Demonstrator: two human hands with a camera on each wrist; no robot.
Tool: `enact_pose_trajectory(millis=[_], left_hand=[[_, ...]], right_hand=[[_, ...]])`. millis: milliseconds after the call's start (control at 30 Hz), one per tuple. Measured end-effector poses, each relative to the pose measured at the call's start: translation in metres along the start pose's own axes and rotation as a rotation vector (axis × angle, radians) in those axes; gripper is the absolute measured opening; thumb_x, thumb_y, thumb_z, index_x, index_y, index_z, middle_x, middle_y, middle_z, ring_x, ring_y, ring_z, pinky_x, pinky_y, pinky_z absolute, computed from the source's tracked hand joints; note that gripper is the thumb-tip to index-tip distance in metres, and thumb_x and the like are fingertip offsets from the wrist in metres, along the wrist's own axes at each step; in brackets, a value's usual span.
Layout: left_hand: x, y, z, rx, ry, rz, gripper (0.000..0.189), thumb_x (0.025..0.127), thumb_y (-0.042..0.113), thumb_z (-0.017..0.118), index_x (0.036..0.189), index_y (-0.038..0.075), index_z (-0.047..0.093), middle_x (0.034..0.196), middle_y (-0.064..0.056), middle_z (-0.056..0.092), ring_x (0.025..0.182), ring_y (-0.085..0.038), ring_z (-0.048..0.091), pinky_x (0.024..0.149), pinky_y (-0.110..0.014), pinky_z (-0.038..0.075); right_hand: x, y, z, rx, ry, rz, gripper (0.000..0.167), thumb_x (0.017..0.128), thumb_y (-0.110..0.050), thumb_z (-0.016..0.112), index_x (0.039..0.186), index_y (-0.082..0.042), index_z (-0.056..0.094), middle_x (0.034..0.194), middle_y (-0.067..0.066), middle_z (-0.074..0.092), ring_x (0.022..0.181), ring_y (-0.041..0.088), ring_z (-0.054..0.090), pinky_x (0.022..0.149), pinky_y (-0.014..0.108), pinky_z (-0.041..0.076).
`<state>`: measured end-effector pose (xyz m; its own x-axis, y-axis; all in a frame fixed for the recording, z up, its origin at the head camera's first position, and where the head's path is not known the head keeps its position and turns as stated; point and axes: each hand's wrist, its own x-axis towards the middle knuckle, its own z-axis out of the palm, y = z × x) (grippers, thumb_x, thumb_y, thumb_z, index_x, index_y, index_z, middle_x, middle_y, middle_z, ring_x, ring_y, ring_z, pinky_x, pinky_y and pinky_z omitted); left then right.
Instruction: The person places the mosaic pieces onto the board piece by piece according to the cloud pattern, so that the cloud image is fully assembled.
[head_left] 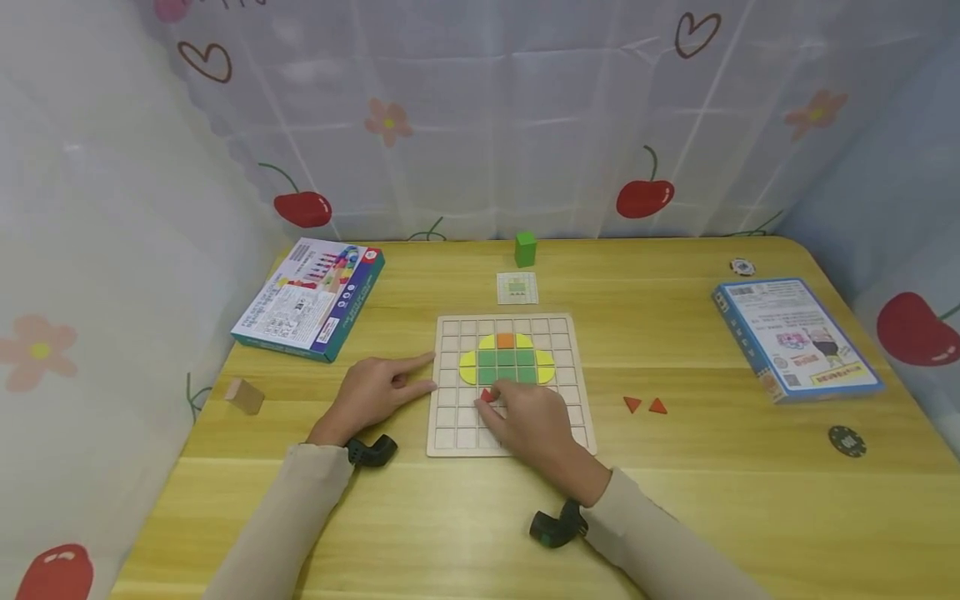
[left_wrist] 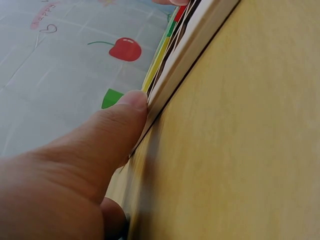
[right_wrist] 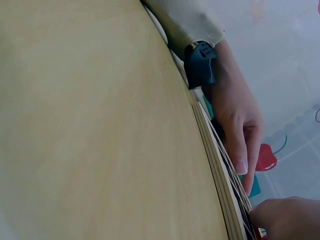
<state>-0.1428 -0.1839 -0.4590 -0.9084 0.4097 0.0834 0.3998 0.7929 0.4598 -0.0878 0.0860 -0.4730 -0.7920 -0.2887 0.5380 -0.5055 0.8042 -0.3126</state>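
Observation:
On the table lies a square wooden grid board (head_left: 446, 417) bearing flat pieces: green squares (head_left: 506, 357), an orange square (head_left: 506, 341) and yellow curved pieces (head_left: 545, 358). My right hand (head_left: 536, 417) is over the board's lower middle and pinches a small red triangle (head_left: 487, 395) between thumb and index finger, just below the green squares. With thumb and index finger extended, my left hand (head_left: 371, 392) touches the board's left edge. The left wrist view shows its thumb (left_wrist: 131, 107) against the board's side (left_wrist: 192, 47). Part of the lower grid is hidden under my right hand.
Two red triangles (head_left: 645, 405) lie right of the board. Behind it are a patterned card (head_left: 517, 288) and a green block (head_left: 525, 249). Boxes lie at the left (head_left: 307, 298) and right (head_left: 798, 337). A wooden block (head_left: 244, 396) and two round chips (head_left: 847, 441) are also present.

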Motion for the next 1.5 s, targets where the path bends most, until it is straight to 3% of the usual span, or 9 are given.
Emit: enact_pose_trajectory(millis=[200,400,533,633,767,1067,1267,1500], left_hand=[[0.002,0.000,0.002,0.004,-0.007,0.009,0.052,0.093,0.059,0.067,0.141,0.038,0.062,0.057,0.009,0.041,0.053,-0.010,0.034,0.057,-0.032,0.030],[0.002,-0.003,0.004,0.015,-0.005,0.016,0.052,0.093,0.060,0.066,0.141,0.038,0.062,0.057,0.010,0.042,0.053,-0.009,0.035,0.056,-0.031,0.030],[0.002,-0.003,0.004,0.019,-0.017,0.003,0.053,0.093,0.061,0.065,0.142,0.039,0.061,0.057,0.010,0.041,0.054,-0.009,0.034,0.057,-0.031,0.029],[0.001,-0.003,0.004,0.015,-0.027,-0.004,0.054,0.093,0.063,0.063,0.142,0.040,0.060,0.057,0.010,0.041,0.054,-0.009,0.034,0.057,-0.031,0.029],[0.001,-0.003,0.004,0.014,-0.026,-0.002,0.054,0.093,0.064,0.063,0.142,0.040,0.060,0.057,0.010,0.041,0.053,-0.009,0.033,0.057,-0.031,0.029],[0.000,-0.003,0.002,0.010,-0.012,-0.001,0.053,0.094,0.061,0.065,0.142,0.040,0.061,0.056,0.010,0.041,0.053,-0.009,0.033,0.056,-0.031,0.029],[0.000,-0.003,0.002,-0.001,-0.009,0.002,0.052,0.094,0.060,0.066,0.141,0.039,0.061,0.056,0.010,0.039,0.053,-0.009,0.033,0.057,-0.031,0.030],[-0.001,0.000,-0.002,0.004,-0.005,-0.007,0.052,0.093,0.059,0.067,0.141,0.038,0.062,0.055,0.010,0.040,0.055,-0.010,0.034,0.059,-0.032,0.032]], right_hand=[[-0.004,0.003,-0.001,0.015,0.018,-0.003,0.015,0.087,-0.028,0.078,0.082,-0.014,0.073,0.055,-0.008,0.057,0.044,0.002,0.034,0.039,0.021,0.023],[-0.008,0.010,-0.003,0.150,0.115,0.003,0.012,0.087,-0.025,0.079,0.090,-0.014,0.075,0.054,-0.013,0.044,0.046,0.001,0.033,0.042,0.020,0.025],[-0.012,0.025,-0.016,0.235,0.186,0.024,0.009,0.088,-0.017,0.080,0.095,-0.012,0.076,0.056,-0.014,0.037,0.048,0.000,0.031,0.043,0.020,0.026],[-0.019,0.044,-0.028,0.266,0.197,0.033,0.012,0.087,-0.010,0.080,0.099,-0.010,0.077,0.057,-0.015,0.037,0.049,-0.001,0.030,0.044,0.019,0.024],[-0.034,0.072,-0.047,0.297,0.127,0.063,0.021,0.085,-0.006,0.081,0.105,-0.011,0.078,0.059,-0.017,0.038,0.051,-0.002,0.030,0.045,0.018,0.025],[-0.063,0.121,-0.101,0.195,-0.073,0.226,0.024,0.090,-0.017,0.080,0.114,-0.014,0.078,0.056,-0.015,0.039,0.048,0.003,0.034,0.048,0.024,0.034],[-0.073,0.134,-0.125,0.164,-0.160,0.241,0.028,0.092,-0.020,0.080,0.119,-0.014,0.077,0.053,-0.016,0.035,0.046,0.001,0.028,0.044,0.024,0.030],[-0.069,0.132,-0.136,0.092,-0.271,0.251,0.029,0.095,-0.025,0.076,0.123,-0.018,0.076,0.054,-0.016,0.037,0.046,0.001,0.030,0.045,0.025,0.030]])
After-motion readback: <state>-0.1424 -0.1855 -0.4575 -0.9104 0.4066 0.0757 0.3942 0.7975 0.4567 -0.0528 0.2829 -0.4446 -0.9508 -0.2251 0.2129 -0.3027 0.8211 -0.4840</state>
